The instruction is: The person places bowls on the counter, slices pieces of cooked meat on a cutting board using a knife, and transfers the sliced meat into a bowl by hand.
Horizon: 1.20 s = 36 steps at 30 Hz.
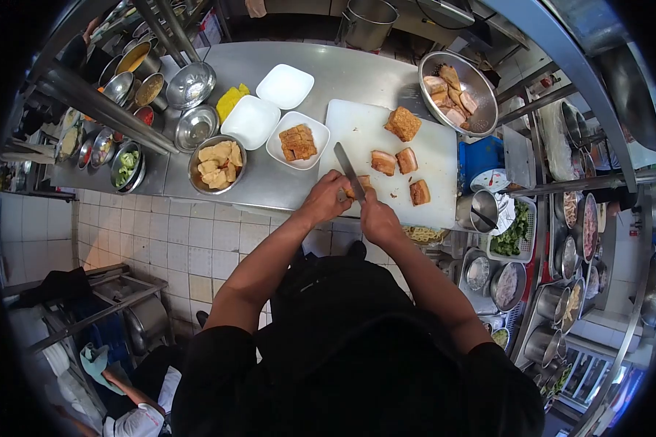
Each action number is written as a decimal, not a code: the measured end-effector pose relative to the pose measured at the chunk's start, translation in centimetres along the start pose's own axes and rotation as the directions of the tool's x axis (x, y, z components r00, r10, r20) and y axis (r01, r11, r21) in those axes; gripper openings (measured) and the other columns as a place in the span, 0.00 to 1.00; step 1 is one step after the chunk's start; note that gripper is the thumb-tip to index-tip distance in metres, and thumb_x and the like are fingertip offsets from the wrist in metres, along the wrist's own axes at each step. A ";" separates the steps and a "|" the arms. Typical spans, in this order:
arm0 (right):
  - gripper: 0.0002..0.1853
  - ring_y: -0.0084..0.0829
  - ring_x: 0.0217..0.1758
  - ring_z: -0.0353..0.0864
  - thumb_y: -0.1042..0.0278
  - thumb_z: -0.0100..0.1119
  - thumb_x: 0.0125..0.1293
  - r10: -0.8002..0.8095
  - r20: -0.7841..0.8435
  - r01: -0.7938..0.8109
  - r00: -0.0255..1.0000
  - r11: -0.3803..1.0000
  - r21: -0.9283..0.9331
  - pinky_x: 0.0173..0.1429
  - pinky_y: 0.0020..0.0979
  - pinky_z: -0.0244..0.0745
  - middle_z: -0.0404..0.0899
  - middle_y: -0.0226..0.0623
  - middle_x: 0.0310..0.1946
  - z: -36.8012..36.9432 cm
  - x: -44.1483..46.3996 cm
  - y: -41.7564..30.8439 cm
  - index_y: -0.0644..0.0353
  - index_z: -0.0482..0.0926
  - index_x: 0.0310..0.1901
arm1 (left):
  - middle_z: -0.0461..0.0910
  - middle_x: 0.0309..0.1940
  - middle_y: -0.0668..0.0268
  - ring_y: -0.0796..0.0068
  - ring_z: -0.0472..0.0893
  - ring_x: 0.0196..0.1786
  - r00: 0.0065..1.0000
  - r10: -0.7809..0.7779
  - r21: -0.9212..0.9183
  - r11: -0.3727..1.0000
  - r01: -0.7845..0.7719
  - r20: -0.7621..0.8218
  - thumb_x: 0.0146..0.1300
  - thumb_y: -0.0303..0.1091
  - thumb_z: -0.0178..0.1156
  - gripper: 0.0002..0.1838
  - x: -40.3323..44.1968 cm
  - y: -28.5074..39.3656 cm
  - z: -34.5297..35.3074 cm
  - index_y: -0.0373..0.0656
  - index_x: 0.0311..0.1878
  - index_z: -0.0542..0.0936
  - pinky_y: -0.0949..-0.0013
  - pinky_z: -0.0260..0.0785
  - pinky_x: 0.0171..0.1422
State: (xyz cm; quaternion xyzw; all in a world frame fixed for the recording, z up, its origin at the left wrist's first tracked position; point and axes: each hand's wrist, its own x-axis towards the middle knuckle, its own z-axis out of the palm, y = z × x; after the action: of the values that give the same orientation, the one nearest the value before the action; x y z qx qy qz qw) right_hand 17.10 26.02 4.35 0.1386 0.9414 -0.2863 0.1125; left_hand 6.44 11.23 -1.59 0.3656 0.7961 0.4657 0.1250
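Observation:
My right hand (378, 215) is wrapped round the handle of a knife (349, 169), whose blade points up and to the left over the white cutting board (437, 149). Beside the blade, the fingers of my left hand (328, 197) hold a piece of browned meat (363, 182) near the board's front edge. More pieces of crisp-skinned meat (420, 192) lie to the right, with a larger block (402, 124) behind them. Left of the board, a square white bowl (275, 150) contains sliced browned meat (297, 143).
Empty white bowls (285, 86) and a metal bowl of pale yellow pieces (218, 164) stand left. A colander (489, 86) with meat is back right, near a blue scale (481, 162). Metal posts and shelving flank the counter (357, 67). Another person (135, 408) is at lower left.

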 end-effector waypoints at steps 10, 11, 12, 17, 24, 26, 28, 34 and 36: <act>0.12 0.67 0.44 0.82 0.77 0.41 0.68 0.146 0.264 -0.121 0.954 0.987 -0.106 0.54 0.57 0.75 0.80 0.71 0.35 -2.0 -3.0 -0.7 0.70 0.62 0.51 | 0.75 0.41 0.57 0.50 0.78 0.48 1.000 0.010 -0.022 1.000 -0.009 0.027 0.49 0.30 0.72 0.18 0.0 -0.7 0.3 0.43 0.40 0.74 0.55 0.73 0.52; 0.12 0.67 0.44 0.82 0.76 0.41 0.69 0.102 0.168 -0.094 0.980 0.994 -0.053 0.53 0.57 0.75 0.80 0.70 0.35 0.9 -1.4 0.7 0.70 0.62 0.51 | 0.75 0.40 0.56 0.50 0.78 0.47 1.000 0.008 -0.045 0.999 -0.007 0.012 0.49 0.30 0.72 0.17 0.1 -0.7 0.4 0.43 0.40 0.74 0.55 0.73 0.51; 0.11 0.67 0.43 0.82 0.76 0.41 0.69 0.061 0.065 -0.061 0.996 0.998 -0.003 0.52 0.58 0.75 0.80 0.70 0.35 2.6 -0.3 1.4 0.70 0.62 0.51 | 0.75 0.40 0.56 0.50 0.78 0.47 1.000 0.013 -0.045 0.999 -0.013 0.014 0.49 0.30 0.72 0.17 0.1 -0.9 0.5 0.43 0.40 0.74 0.55 0.73 0.51; 0.11 0.65 0.41 0.82 0.70 0.40 0.74 0.033 0.023 -0.033 0.999 0.999 0.008 0.48 0.58 0.75 0.81 0.67 0.33 0.9 -0.3 0.7 0.68 0.62 0.52 | 0.75 0.44 0.55 0.49 0.77 0.50 0.999 -0.024 0.009 1.000 0.024 0.025 0.49 0.33 0.73 0.21 0.2 -0.9 0.4 0.43 0.45 0.74 0.55 0.73 0.55; 0.11 0.64 0.39 0.82 0.65 0.40 0.77 0.041 -0.073 -0.043 0.997 0.999 -0.018 0.45 0.58 0.75 0.81 0.63 0.31 -2.0 -0.2 1.6 0.65 0.61 0.48 | 0.73 0.51 0.55 0.51 0.74 0.57 0.998 0.043 0.103 0.994 -0.038 -0.044 0.45 0.35 0.74 0.30 2.3 1.2 1.8 0.41 0.52 0.74 0.54 0.69 0.64; 0.10 0.64 0.40 0.82 0.67 0.41 0.75 0.030 -0.074 -0.031 0.997 1.000 -0.002 0.45 0.58 0.75 0.81 0.64 0.31 -1.6 0.5 1.4 0.66 0.62 0.48 | 0.74 0.50 0.55 0.50 0.75 0.56 1.000 0.002 0.104 0.995 -0.002 0.000 0.45 0.34 0.74 0.28 2.6 0.9 2.4 0.41 0.50 0.74 0.55 0.70 0.62; 0.10 0.64 0.41 0.82 0.69 0.42 0.74 0.059 -0.036 -0.060 0.998 0.998 -0.010 0.47 0.58 0.75 0.81 0.65 0.33 -1.6 1.4 1.1 0.67 0.62 0.48 | 0.75 0.48 0.56 0.50 0.75 0.54 0.998 -0.040 0.107 0.994 0.034 0.051 0.45 0.34 0.74 0.27 2.8 0.6 2.8 0.40 0.49 0.75 0.55 0.71 0.61; 0.11 0.63 0.45 0.83 0.75 0.43 0.68 0.137 0.122 -0.127 0.983 0.988 -0.089 0.51 0.58 0.75 0.81 0.69 0.36 -3.3 -1.9 1.4 0.69 0.63 0.50 | 0.76 0.43 0.56 0.50 0.76 0.52 1.000 0.020 0.095 0.995 -0.022 0.018 0.44 0.32 0.73 0.25 2.8 0.1 2.9 0.40 0.46 0.74 0.55 0.72 0.59; 0.11 0.62 0.45 0.83 0.77 0.43 0.68 0.190 0.184 -0.169 0.964 0.978 -0.121 0.52 0.58 0.75 0.81 0.70 0.37 -3.4 -2.5 1.5 0.69 0.63 0.51 | 0.76 0.44 0.56 0.50 0.76 0.52 0.999 0.043 0.075 0.996 -0.044 0.013 0.44 0.31 0.73 0.24 2.7 -0.2 3.1 0.41 0.46 0.74 0.55 0.72 0.59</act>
State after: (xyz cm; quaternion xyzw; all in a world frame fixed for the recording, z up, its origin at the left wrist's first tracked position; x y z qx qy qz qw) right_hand 19.49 28.68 7.07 0.1887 0.9231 -0.2375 0.2365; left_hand 6.12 15.02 -3.02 0.3897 0.8042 0.4361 0.1056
